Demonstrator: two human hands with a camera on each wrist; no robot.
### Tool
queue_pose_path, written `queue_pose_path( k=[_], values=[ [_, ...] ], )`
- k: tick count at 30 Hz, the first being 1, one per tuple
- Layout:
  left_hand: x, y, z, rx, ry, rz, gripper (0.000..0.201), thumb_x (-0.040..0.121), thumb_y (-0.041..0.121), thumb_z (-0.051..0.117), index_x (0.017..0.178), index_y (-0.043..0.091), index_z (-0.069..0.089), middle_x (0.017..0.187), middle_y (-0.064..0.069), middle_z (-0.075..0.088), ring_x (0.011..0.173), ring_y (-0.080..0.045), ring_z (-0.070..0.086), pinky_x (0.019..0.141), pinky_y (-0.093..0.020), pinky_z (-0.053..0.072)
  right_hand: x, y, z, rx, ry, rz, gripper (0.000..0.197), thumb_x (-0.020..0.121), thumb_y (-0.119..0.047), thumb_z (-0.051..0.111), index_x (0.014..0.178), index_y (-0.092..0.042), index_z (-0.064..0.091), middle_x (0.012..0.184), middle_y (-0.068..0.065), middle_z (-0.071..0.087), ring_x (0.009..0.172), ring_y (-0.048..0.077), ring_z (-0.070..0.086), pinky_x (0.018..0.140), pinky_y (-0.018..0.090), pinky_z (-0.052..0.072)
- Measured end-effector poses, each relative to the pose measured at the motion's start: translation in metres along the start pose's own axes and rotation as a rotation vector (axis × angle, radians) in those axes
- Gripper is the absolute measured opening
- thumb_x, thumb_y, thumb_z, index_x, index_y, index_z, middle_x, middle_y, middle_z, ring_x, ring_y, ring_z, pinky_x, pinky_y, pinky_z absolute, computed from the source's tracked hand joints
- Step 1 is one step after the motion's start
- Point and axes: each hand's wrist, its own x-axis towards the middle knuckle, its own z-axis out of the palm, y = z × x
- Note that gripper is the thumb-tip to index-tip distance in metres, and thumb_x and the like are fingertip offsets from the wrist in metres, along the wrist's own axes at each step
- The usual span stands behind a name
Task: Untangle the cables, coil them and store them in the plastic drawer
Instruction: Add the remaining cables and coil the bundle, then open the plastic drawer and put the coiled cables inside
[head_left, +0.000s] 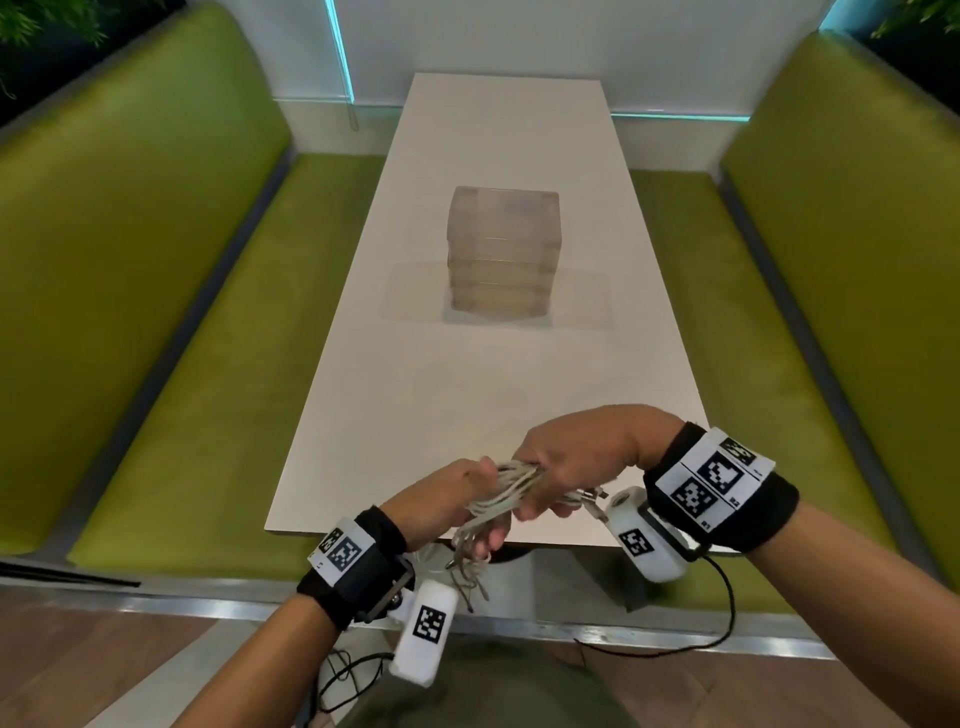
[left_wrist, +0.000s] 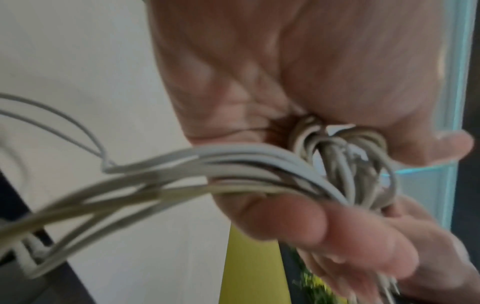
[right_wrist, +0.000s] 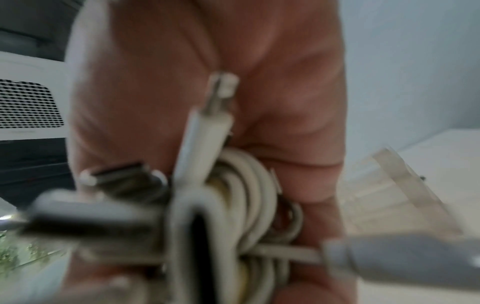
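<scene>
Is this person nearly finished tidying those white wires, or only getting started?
Early on, it seems. Nothing looks finished: the white cables are one tangled bunch, plugs sticking out. In hand: the left hand and right hand both grip that bunch above the near edge of the table. Left: separating them, coiling each, and putting them in the plastic drawer unit, which stands shut farther up the table.

From the head we look forward and down along the white table, with its near edge close below us. Our left-wrist camera sits tight against the palm and looks along the fingers at very close range. Our right-wrist camera does likewise, its picture blurred. All three views share the bundle of grey cables.
</scene>
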Motion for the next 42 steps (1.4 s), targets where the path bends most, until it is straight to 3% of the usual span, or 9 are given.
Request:
queue_pose_path(
  k=[2, 5, 9, 14, 19, 23, 29, 32, 42],
  values=[
    [-0.002, -0.009, -0.008, -0.032, 0.042, 0.046, 0.074, 0.077, 0.079, 0.042, 0.103, 0.015, 0.066, 0.057, -0.001, 0.058, 0.051, -0.017, 0.059, 0.06, -0.029, 0.049, -0.006, -0.002, -0.011, -0.028, 0.087, 0.005, 0.012, 0.091, -0.024, 0.062, 0.081, -0.016, 0.062, 0.061, -0.003, 0.061, 0.051, 0.013, 0.052, 0.05, 0.021, 0.042],
    [-0.003, -0.018, -0.014, -0.039, 0.156, 0.055, 0.048, 0.087, 0.06, 0.046, 0.08, 0.016, 0.064, 0.049, 0.005, 0.04, 0.048, -0.015, 0.054, 0.063, -0.035, 0.043, -0.017, -0.001, -0.026, -0.021, 0.202, 0.03, 0.02, 0.09, -0.023, 0.063, 0.072, -0.016, 0.058, 0.058, -0.005, 0.061, 0.047, 0.009, 0.051, 0.049, 0.018, 0.04],
    [-0.003, -0.017, -0.022, 0.083, 0.273, 0.127, 0.038, 0.085, 0.057, 0.056, 0.082, 0.02, 0.063, 0.061, 0.001, 0.044, 0.057, -0.013, 0.042, 0.06, -0.023, 0.038, -0.016, 0.0, -0.025, 0.005, 0.258, 0.041, 0.021, 0.09, -0.022, 0.063, 0.072, -0.015, 0.056, 0.058, -0.005, 0.06, 0.045, 0.008, 0.05, 0.046, 0.016, 0.039],
    [-0.005, -0.019, -0.029, 0.204, 0.222, 0.045, 0.03, 0.095, 0.036, 0.045, 0.082, 0.011, 0.051, 0.064, 0.002, 0.052, 0.076, -0.015, 0.064, 0.078, -0.024, 0.046, -0.018, 0.005, -0.021, 0.092, 0.34, 0.044, 0.026, 0.09, -0.022, 0.063, 0.065, -0.017, 0.055, 0.054, -0.006, 0.059, 0.043, 0.008, 0.048, 0.046, 0.019, 0.039],
    [0.006, -0.005, -0.012, -0.104, 0.503, 0.163, 0.035, 0.095, 0.039, 0.042, 0.078, 0.009, 0.042, 0.058, 0.0, 0.047, 0.055, -0.018, 0.057, 0.058, -0.025, 0.048, -0.017, 0.011, -0.015, 0.129, 0.47, 0.021, 0.028, 0.091, -0.024, 0.06, 0.066, -0.012, 0.056, 0.057, -0.005, 0.06, 0.048, 0.012, 0.05, 0.051, 0.022, 0.041],
    [0.022, 0.015, -0.001, -0.279, 0.663, 0.274, 0.032, 0.104, 0.024, 0.028, 0.098, 0.004, 0.052, 0.095, -0.011, 0.073, 0.087, -0.027, 0.07, 0.078, -0.036, 0.057, -0.002, 0.011, -0.001, 0.208, 0.635, -0.016, 0.022, 0.092, -0.023, 0.059, 0.071, -0.016, 0.059, 0.061, -0.003, 0.061, 0.051, 0.01, 0.053, 0.052, 0.02, 0.043],
    [0.027, 0.025, 0.005, -0.433, 0.72, 0.222, 0.037, 0.104, 0.025, 0.028, 0.11, 0.008, 0.061, 0.095, -0.004, 0.075, 0.082, -0.013, 0.071, 0.068, -0.022, 0.055, 0.026, 0.008, 0.023, 0.2, 0.764, 0.031, 0.011, 0.094, -0.031, 0.054, 0.095, -0.02, 0.058, 0.074, -0.006, 0.062, 0.069, 0.013, 0.06, 0.065, 0.03, 0.047],
    [0.028, 0.022, 0.006, -0.512, 0.763, 0.166, 0.04, 0.104, 0.027, 0.031, 0.124, 0.004, 0.057, 0.116, -0.011, 0.068, 0.104, -0.016, 0.067, 0.085, -0.028, 0.054, 0.034, 0.006, 0.031, 0.124, 0.751, 0.036, 0.016, 0.093, -0.042, 0.054, 0.095, -0.027, 0.049, 0.084, -0.003, 0.062, 0.078, 0.018, 0.057, 0.075, 0.035, 0.048],
    [0.023, 0.023, 0.004, -0.317, 0.609, 0.116, 0.066, 0.083, 0.065, 0.047, 0.127, 0.016, 0.055, 0.127, 0.001, 0.064, 0.119, -0.006, 0.057, 0.094, -0.021, 0.044, 0.043, 0.01, 0.036, 0.278, 0.838, 0.081, 0.012, 0.087, -0.028, 0.065, 0.09, -0.018, 0.06, 0.088, 0.001, 0.057, 0.074, 0.016, 0.056, 0.06, 0.019, 0.043]
  ],
)
